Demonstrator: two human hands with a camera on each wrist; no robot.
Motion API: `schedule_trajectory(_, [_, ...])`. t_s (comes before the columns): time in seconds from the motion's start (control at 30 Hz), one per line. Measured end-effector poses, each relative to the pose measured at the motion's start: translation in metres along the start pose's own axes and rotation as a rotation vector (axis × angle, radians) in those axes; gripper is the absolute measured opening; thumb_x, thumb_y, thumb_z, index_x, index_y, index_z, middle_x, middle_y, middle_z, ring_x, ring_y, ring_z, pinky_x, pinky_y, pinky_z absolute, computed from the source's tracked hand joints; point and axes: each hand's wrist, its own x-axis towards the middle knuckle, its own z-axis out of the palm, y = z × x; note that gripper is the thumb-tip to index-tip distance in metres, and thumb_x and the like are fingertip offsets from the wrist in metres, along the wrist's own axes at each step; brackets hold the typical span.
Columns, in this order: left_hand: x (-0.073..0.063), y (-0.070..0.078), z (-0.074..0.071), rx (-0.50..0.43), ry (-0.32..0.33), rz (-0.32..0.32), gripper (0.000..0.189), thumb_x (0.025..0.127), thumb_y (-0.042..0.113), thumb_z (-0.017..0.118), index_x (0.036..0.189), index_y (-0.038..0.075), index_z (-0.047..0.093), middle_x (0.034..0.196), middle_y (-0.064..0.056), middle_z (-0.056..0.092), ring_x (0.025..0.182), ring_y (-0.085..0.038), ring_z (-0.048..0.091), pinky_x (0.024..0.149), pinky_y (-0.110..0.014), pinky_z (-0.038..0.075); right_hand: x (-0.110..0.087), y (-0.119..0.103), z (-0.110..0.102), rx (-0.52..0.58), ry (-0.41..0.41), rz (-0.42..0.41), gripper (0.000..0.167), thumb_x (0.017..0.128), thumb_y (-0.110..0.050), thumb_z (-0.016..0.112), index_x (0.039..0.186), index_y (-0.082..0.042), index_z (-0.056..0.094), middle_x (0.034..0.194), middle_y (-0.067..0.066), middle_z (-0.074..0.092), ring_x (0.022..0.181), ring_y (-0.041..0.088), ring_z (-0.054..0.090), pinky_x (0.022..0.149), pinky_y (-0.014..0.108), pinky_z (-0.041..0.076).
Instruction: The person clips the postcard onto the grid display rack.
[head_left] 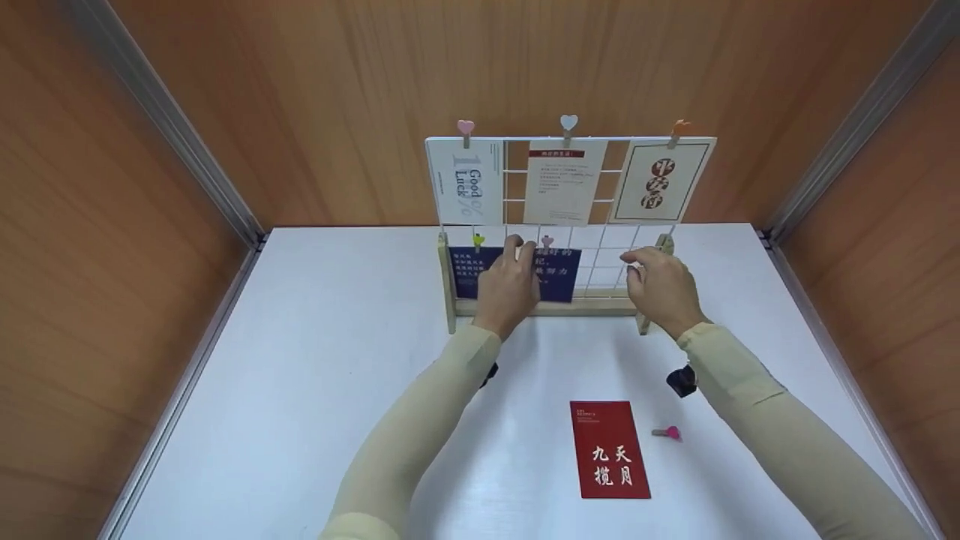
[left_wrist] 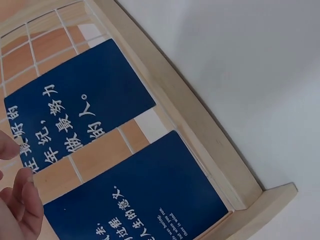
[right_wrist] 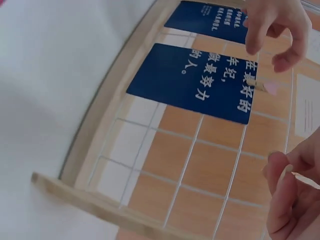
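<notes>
My left hand (head_left: 510,289) is in front of the lower row of a white wire grid (head_left: 600,259). Its thumb and index finger are parted near the top of a dark blue card (right_wrist: 192,82) with white writing, and nothing shows between them. A pink heart clip (right_wrist: 267,87) holds that card to the grid. Beside it hangs a second blue card (left_wrist: 145,190) under a yellow-green clip (head_left: 478,240); my left hand partly covers both cards in the head view. My right hand (head_left: 664,285) hovers at the grid's lower right, fingers loosely bent, with nothing visible in them.
Three pale cards hang along the grid's top, including a Good Luck card (head_left: 469,184), under heart-shaped and orange clips. A wooden stand (head_left: 547,307) carries the grid. Nearer on the white table lie a red card (head_left: 611,450) and a pink clip (head_left: 667,433). Wood-grain panels surround the table.
</notes>
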Motion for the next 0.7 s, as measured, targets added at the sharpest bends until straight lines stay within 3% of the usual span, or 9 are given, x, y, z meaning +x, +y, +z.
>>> schedule_trajectory(0.17, [-0.002, 0.007, -0.009, -0.074, 0.033, -0.021, 0.040, 0.089, 0.014, 0.064, 0.128, 0.007, 0.057, 0.123, -0.010, 0.054, 0.059, -0.011, 0.052, 0.042, -0.022, 0.041, -0.014, 0.017, -0.015, 0.002, -0.032, 0.073, 0.022, 0.093, 0.002, 0.057, 0.110, 0.006, 0.070, 0.107, 0.022, 0.069, 0.085, 0.037, 0.064, 0.067, 0.047, 0.052])
schedule_trajectory(0.33, [-0.009, 0.018, -0.010, -0.174, 0.051, -0.017, 0.045, 0.089, 0.014, 0.064, 0.132, 0.005, 0.055, 0.122, -0.010, 0.056, 0.059, -0.011, 0.052, 0.042, -0.023, 0.042, -0.037, 0.038, -0.026, -0.009, -0.126, 0.145, 0.021, 0.093, -0.001, 0.059, 0.109, 0.006, 0.070, 0.106, 0.023, 0.069, 0.058, 0.026, 0.051, 0.049, 0.038, 0.044])
schedule_trajectory(0.5, [-0.022, 0.027, -0.003, -0.206, 0.052, 0.005, 0.048, 0.088, 0.016, 0.066, 0.133, 0.003, 0.055, 0.122, -0.012, 0.056, 0.056, -0.009, 0.049, 0.041, -0.021, 0.040, -0.060, 0.052, -0.032, 0.027, -0.318, 0.247, 0.024, 0.095, -0.005, 0.058, 0.114, 0.007, 0.068, 0.104, 0.023, 0.067, 0.053, 0.014, 0.055, 0.049, 0.032, 0.046])
schedule_trajectory(0.7, [-0.038, 0.039, 0.009, -0.201, -0.007, 0.006, 0.050, 0.086, 0.016, 0.068, 0.133, 0.005, 0.055, 0.123, -0.012, 0.056, 0.049, -0.006, 0.041, 0.039, -0.020, 0.034, -0.087, 0.057, -0.034, 0.072, -0.607, 0.355, 0.030, 0.096, -0.011, 0.062, 0.122, 0.006, 0.062, 0.106, 0.019, 0.063, 0.062, 0.017, 0.060, 0.053, 0.034, 0.051])
